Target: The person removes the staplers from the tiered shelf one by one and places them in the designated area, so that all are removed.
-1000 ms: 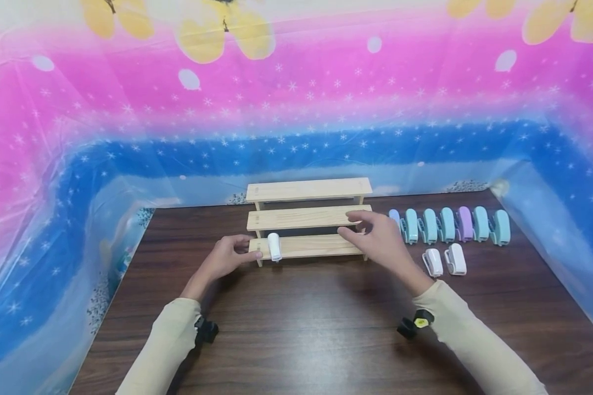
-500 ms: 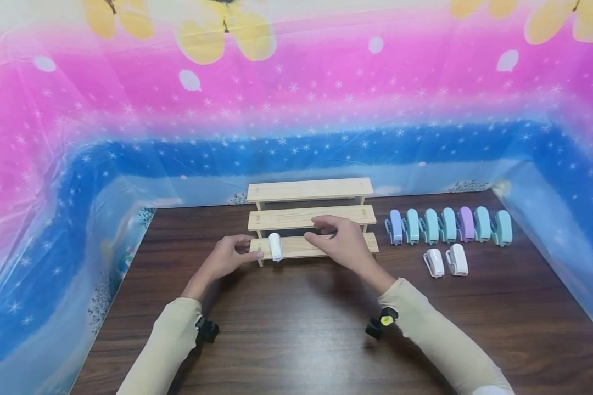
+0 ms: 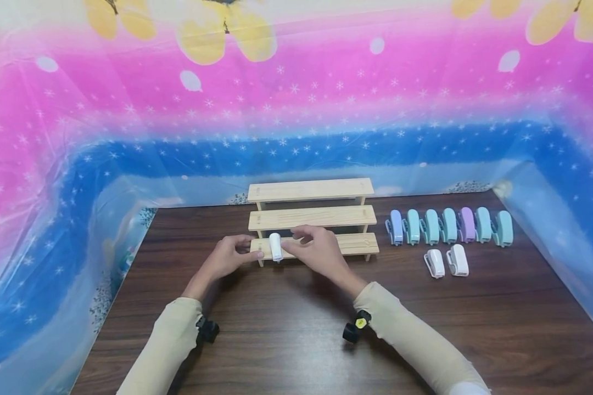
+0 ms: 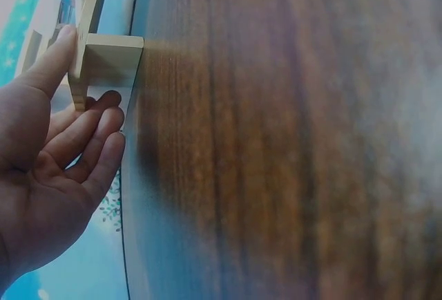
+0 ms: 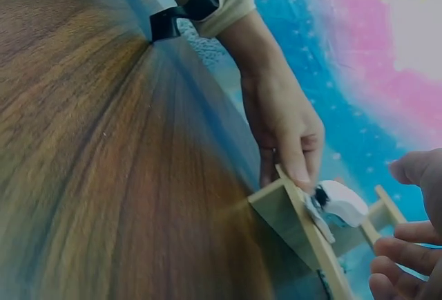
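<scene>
A white stapler (image 3: 275,247) stands near the left end of the lowest step of a three-tier wooden display stand (image 3: 326,216). My left hand (image 3: 225,257) grips that step's left end. In the left wrist view its thumb (image 4: 55,65) lies on top of the board, with the other fingers below and behind it. My right hand (image 3: 318,249) is just right of the stapler, thumb and fingers spread apart. In the right wrist view a small gap shows between the right hand's fingers (image 5: 407,251) and the stapler (image 5: 343,203).
To the stand's right is a row of several staplers (image 3: 430,226), mostly teal, with a blue one (image 3: 395,227) and a purple one (image 3: 466,224). Two white staplers (image 3: 458,260) stand before them. A patterned cloth (image 3: 296,99) surrounds the brown table (image 3: 286,329).
My right hand has moved left along the stand, from its right end to beside the white stapler. The left hand has kept its grip on the lowest step.
</scene>
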### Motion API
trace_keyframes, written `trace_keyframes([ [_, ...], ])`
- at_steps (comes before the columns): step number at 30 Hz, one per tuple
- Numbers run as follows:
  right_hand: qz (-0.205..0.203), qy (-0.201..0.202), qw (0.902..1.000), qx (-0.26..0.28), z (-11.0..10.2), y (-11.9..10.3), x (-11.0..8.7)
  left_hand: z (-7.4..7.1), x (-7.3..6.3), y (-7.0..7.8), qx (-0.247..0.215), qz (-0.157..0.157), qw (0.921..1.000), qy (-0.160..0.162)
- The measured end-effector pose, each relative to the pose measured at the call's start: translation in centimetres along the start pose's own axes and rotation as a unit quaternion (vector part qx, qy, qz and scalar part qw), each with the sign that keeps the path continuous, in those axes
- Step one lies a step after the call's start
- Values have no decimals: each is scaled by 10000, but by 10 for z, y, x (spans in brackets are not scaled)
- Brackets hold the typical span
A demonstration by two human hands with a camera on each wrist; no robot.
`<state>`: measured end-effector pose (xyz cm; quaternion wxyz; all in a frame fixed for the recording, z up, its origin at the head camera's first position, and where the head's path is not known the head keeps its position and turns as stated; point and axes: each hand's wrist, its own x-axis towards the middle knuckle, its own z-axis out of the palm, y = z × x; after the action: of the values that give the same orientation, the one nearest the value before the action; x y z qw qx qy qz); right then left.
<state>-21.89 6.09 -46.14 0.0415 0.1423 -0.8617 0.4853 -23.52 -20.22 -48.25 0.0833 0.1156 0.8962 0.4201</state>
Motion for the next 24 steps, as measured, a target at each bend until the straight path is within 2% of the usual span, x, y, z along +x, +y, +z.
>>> trace_keyframes([
  [10,44,202,9998,-67,24,-2,3,0,0,0,-78,36,10000,-17],
  [17,-41,272,9995,-164,33,-1,4,0,-1,0,-64,20,10000,-5],
  [24,144,255,9994,-183,38,-2,5,0,0,0,-62,30,10000,10],
])
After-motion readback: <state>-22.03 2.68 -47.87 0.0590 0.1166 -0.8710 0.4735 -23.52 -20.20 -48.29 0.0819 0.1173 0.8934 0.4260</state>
